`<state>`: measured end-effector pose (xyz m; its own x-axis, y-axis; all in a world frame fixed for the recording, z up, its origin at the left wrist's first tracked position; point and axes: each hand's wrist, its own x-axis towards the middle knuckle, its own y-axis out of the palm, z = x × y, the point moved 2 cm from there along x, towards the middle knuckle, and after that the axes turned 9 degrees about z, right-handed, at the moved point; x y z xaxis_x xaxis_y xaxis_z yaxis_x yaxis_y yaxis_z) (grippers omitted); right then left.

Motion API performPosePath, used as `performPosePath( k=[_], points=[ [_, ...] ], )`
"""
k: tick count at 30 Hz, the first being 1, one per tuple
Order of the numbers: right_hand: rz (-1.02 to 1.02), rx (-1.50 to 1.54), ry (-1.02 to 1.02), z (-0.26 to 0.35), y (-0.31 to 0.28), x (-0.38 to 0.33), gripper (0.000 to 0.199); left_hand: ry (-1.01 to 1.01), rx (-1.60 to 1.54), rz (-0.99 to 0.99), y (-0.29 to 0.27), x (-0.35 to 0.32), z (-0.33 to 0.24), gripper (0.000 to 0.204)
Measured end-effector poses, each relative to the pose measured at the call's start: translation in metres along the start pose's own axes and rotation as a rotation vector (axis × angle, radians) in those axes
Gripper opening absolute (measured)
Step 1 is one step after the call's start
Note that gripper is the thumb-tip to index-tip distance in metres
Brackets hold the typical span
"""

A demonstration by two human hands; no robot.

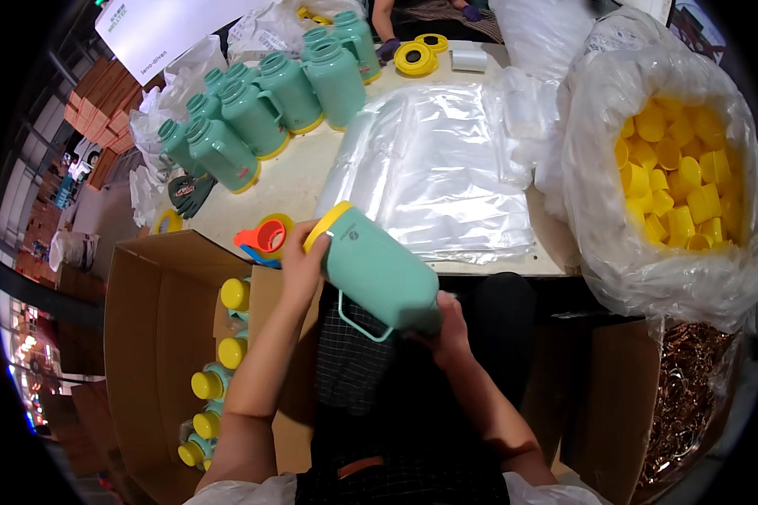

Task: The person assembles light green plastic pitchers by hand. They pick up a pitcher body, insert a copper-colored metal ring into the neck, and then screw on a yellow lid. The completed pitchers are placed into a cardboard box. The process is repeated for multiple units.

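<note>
A teal green thermos jug (pixel 379 273) is tilted across my lap, in front of the table edge, its yellow base up to the left and its neck down to the right. My left hand (pixel 301 259) grips it by the yellow base. Around the neck end closes my right hand (pixel 448 328), which hides the mouth. The jug's thin loop handle (pixel 362 322) faces down toward me. Just beyond my left hand lie an orange ring-shaped tool (pixel 269 236) and a yellow ring, with a blue piece beside them.
Several teal jugs (pixel 280 90) stand on the table's far left, near dark gloves (pixel 189 194). Clear plastic bags (pixel 434 168) cover the middle. At right sits a sack of yellow cups (pixel 678 172). Yellow-capped jugs fill a carton (pixel 147 311). Another person's gloved hand (pixel 387 50) shows at the back.
</note>
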<state>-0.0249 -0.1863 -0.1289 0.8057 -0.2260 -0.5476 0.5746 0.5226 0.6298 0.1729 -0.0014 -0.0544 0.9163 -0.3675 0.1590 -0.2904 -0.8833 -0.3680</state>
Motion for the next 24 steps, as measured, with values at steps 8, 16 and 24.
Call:
performPosePath(
  k=[8, 16, 24],
  points=[
    [0.805, 0.148, -0.669, 0.129, 0.012, -0.012, 0.062, -0.065, -0.63, 0.179, -0.025, -0.065, -0.038, 0.045],
    [0.511, -0.768, -0.548, 0.113, 0.045, -0.08, 0.063, -0.493, -0.948, 0.728, 0.058, -0.145, 0.017, 0.084],
    [0.49, -0.24, -0.379, 0.082, -0.015, -0.075, 0.086, -0.013, -0.556, 0.502, 0.016, -0.097, -0.048, 0.068]
  ],
)
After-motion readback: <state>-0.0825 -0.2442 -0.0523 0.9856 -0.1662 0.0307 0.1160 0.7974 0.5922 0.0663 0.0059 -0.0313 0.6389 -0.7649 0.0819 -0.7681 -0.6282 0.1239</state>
